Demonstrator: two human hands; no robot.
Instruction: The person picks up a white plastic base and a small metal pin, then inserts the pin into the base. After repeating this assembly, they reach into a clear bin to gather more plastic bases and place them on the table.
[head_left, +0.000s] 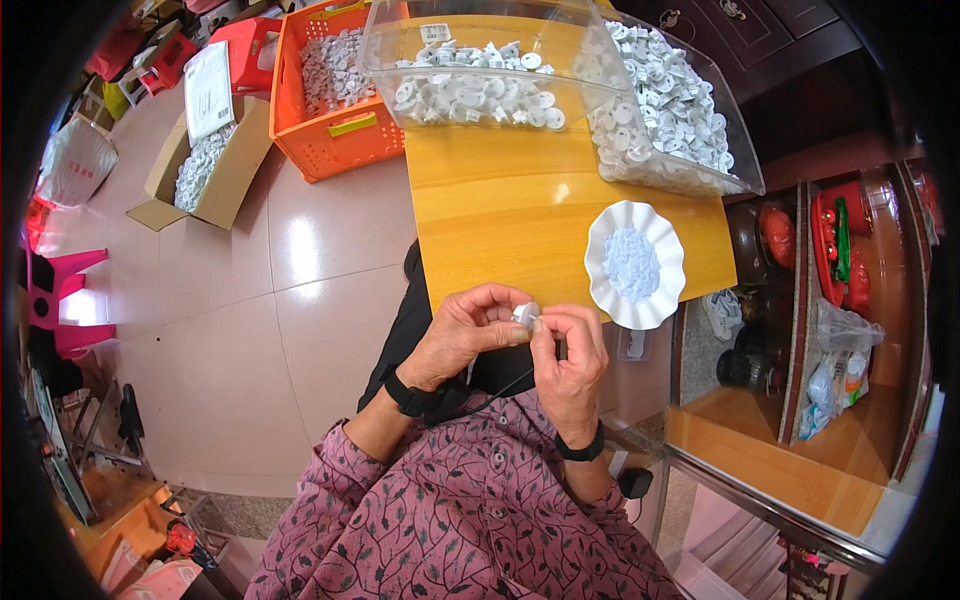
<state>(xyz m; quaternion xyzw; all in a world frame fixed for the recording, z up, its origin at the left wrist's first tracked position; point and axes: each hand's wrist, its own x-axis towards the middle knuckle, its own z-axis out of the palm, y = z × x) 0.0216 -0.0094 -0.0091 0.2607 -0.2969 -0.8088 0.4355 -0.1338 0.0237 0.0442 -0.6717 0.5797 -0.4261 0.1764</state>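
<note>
Over my lap, just off the table's near edge, my left hand (pixel 463 330) pinches a small white plastic piece (pixel 525 315) between thumb and fingers. My right hand (pixel 570 360) comes up against the same piece from the right, its thumb and forefinger pressed together. Whatever those right fingertips hold is too small to make out. Just beyond my right hand, a white dish with a wavy rim (pixel 668 233) stands on the yellow wooden table (pixel 500 205). Tiny pale blue bits (pixel 630 264) lie heaped in the dish.
At the table's far side stand two clear plastic bins (pixel 560 110) (pixel 745 180) of white plastic pieces. An orange crate (pixel 345 140) and a cardboard box (pixel 235 185) with similar small pieces stand to the left. A shelf unit (pixel 790 320) flanks the table's right, and a pink stool (pixel 75 300) is far left.
</note>
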